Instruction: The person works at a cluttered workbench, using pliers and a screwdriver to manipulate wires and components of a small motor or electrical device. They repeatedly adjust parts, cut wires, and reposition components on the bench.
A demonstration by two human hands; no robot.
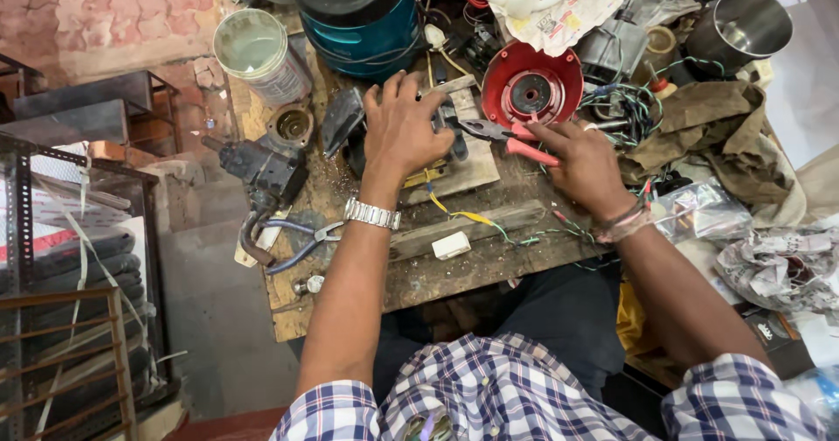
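Observation:
My left hand (404,126) lies palm down over a dark metal part (447,119) on a small wooden block (476,166) and grips it. My right hand (584,163) holds red-handled pliers (511,137); their jaws point left toward the dark part. A red round motor housing (531,87) lies just beyond the pliers. Yellow and green wires (476,220) trail across the worn wooden bench (437,275) below my hands. A metal watch sits on my left wrist and a band on my right.
Blue-handled pliers (301,244), a small white block (451,245) and a dark metal fitting (266,168) lie on the bench's left. A clear plastic jar (260,55), a teal-black appliance body (363,17), a steel pot (738,26), rags and tangled wires crowd the back and right.

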